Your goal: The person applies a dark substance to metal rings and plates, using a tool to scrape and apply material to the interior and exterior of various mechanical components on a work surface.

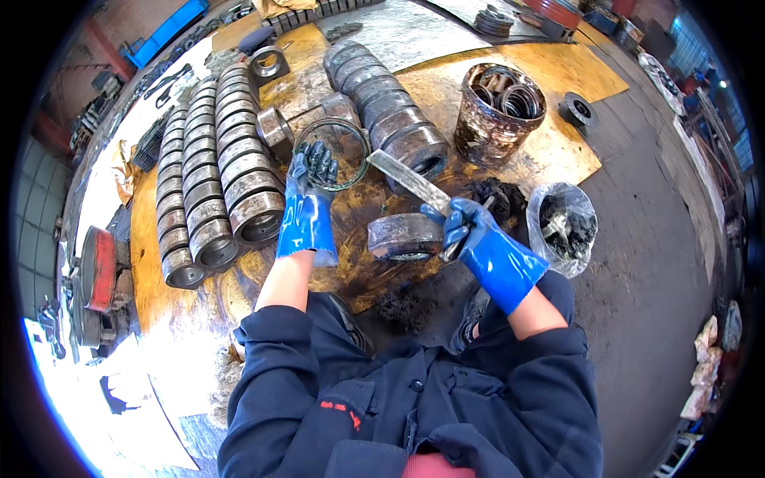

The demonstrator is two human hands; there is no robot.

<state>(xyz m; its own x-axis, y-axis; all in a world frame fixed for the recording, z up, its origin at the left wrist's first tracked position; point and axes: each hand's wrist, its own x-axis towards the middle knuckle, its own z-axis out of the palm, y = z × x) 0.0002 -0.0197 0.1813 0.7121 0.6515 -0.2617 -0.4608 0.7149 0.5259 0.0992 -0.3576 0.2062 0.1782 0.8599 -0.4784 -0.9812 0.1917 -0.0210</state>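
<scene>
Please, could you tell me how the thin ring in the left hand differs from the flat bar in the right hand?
The thin ring is round with an open middle, while the flat bar is long and straight. The thin ring looks dark and greenish; the flat bar looks pale grey. The left hand holds the thin ring, the right hand the flat bar. Both are held in gloved hands.

We take this for a metal-parts workshop: long rows of grey, ring-shaped steel cylinders (206, 171) lie at ten o'clock on grease-stained yellow sheeting (149, 239), and a rust-brown, grimy round bucket (484, 142) of metal rings (507, 102) stands between one and two o'clock.
</scene>
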